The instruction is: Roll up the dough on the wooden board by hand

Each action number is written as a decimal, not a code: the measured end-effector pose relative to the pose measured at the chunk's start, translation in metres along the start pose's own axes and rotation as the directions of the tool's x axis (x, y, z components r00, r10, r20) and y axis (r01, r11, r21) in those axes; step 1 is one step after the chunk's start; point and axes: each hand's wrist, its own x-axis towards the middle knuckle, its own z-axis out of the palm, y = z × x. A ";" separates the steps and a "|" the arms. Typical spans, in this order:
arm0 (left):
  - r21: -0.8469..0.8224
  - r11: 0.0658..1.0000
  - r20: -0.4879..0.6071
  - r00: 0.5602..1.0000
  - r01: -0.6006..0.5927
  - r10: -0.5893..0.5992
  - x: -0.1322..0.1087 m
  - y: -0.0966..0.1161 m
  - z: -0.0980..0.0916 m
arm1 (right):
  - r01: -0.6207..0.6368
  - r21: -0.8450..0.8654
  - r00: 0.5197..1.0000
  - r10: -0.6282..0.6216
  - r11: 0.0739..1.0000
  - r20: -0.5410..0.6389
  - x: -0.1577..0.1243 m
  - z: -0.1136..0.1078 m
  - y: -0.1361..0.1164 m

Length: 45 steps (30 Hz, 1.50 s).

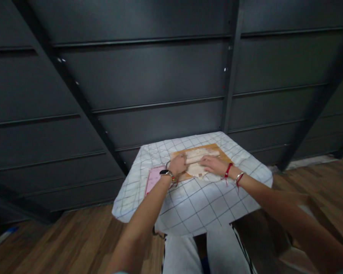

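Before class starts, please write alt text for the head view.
The left hand and right hand are at a pale cylindrical rolling pin over flattened cream dough on a tan wooden board. A flat pink rectangle lies at left on the white checked tablecloth.

At the table's far edge, a dark panelled wall bars your reach beyond. Toward the left edge, a flat pink rectangle lies beside your left wrist; bare cloth gives you passage outside it. Across the board, the rolling pin obstructs the middle, with your left hand at its left end and your right hand against its near side. Off the board's right edge, you have open cloth. From the near edge, you may pass between both forearms; your legs obstruct below.
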 end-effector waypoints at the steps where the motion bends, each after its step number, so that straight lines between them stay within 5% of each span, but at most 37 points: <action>1: -0.025 0.999 0.001 1.000 -0.026 0.026 -0.001 -0.002 0.005 | 0.029 0.005 0.999 -0.029 1.000 0.028 -0.004 0.003 -0.005; 7: -0.196 0.976 -0.095 0.988 0.101 -0.121 0.006 -0.001 0.008 | 0.221 -0.093 0.961 -0.201 0.971 0.189 -0.001 0.006 -0.030; 13: -0.091 0.974 -0.259 0.940 0.206 -0.223 0.002 0.030 0.015 | 0.329 -0.256 0.930 -0.264 0.909 0.257 0.005 0.011 -0.029; 18: -0.098 0.959 -0.290 0.914 0.266 -0.283 -0.005 0.039 0.021 | 0.299 -0.287 0.937 -0.223 0.910 0.269 0.003 0.006 -0.034; 26: -0.112 0.946 -0.263 0.909 0.304 -0.323 -0.006 0.039 0.019 | 0.027 -0.339 0.974 0.051 0.940 0.220 0.016 0.008 -0.061; 34: -0.109 0.945 -0.262 0.908 0.309 -0.327 -0.007 0.040 0.018 | 0.068 -0.318 0.960 0.025 0.945 0.280 0.001 0.010 -0.063; 45: -0.144 0.936 -0.240 0.906 0.322 -0.349 -0.007 0.040 0.015 | 0.086 -0.307 0.981 -0.027 0.948 0.192 -0.029 -0.001 -0.025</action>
